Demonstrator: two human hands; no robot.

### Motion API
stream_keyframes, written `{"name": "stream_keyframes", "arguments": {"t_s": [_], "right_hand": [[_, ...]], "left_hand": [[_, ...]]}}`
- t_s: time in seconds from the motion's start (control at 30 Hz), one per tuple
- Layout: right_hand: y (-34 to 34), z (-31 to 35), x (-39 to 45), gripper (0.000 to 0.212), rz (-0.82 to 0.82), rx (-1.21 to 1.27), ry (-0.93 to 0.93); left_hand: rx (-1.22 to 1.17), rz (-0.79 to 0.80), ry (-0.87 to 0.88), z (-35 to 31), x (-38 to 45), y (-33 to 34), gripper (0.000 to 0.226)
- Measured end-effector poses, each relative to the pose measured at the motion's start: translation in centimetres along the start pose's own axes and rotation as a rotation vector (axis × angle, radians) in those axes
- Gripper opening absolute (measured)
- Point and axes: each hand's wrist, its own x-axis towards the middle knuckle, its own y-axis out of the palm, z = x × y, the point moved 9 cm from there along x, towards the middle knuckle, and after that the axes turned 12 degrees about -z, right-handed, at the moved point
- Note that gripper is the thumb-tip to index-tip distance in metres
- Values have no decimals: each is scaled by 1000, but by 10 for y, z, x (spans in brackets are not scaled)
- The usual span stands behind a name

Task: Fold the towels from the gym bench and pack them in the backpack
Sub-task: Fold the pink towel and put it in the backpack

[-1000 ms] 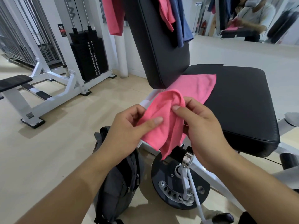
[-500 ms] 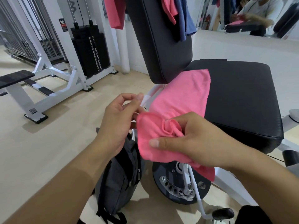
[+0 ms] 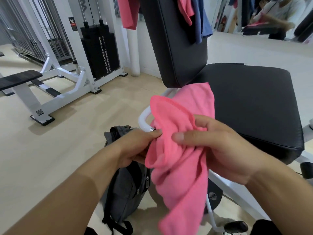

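A pink towel (image 3: 177, 167) hangs crumpled between my hands, off the left edge of the black bench seat (image 3: 254, 107). My right hand (image 3: 215, 146) grips its bunched middle, thumb across the front. My left hand (image 3: 137, 146) pinches the towel's left edge, partly behind the cloth. A grey backpack (image 3: 125, 189) stands on the floor right below my left hand. More towels hang over the upright backrest (image 3: 177, 44): a pink towel (image 3: 185, 11), a blue towel (image 3: 202, 19), and another pink towel (image 3: 128, 12) behind it on the left.
White bench frame tubes (image 3: 144, 119) and a black pivot disc sit under the towel. A cable machine with a weight stack (image 3: 100, 53) and a flat bench (image 3: 18, 78) stand at the left. A mirror (image 3: 271, 16) shows a person at the back right.
The towel has come off the seat and now hangs longer between my hands. My left hand, which had let go, has dropped and pinches the towel's left edge again. The view has tilted down.
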Motion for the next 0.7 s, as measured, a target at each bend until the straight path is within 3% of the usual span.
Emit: {"name": "stream_keyframes", "arguments": {"t_s": [0.13,0.23,0.33,0.43,0.47,0.6,0.63,0.7], "right_hand": [[-49,23,11,7,-452,-310,-262],[-64,37,13,12,-602,-720,-483],[-57,19,25,15,-498,-947,-447],[-43,-6,32,25,-298,-963,-301],[-40,-11,32,31,-274,-992,-292],[-40,1,28,19,-403,-962,-432],[-36,2,27,18,-352,-938,-420],[-20,-3,23,15,-107,-891,-346]], "left_hand": [[-1,-108,104,-15,6,-13,38],[-117,-95,210,-34,-6,-10,42],[-291,-120,294,-45,-4,-17,51],[-432,-91,273,-48,-5,-18,25],[-482,-57,243,-47,-4,-17,28],[-680,50,23,-37,3,-16,21],[-686,53,-53,-28,8,-17,29],[-632,60,-179,-11,14,-17,65]]}}
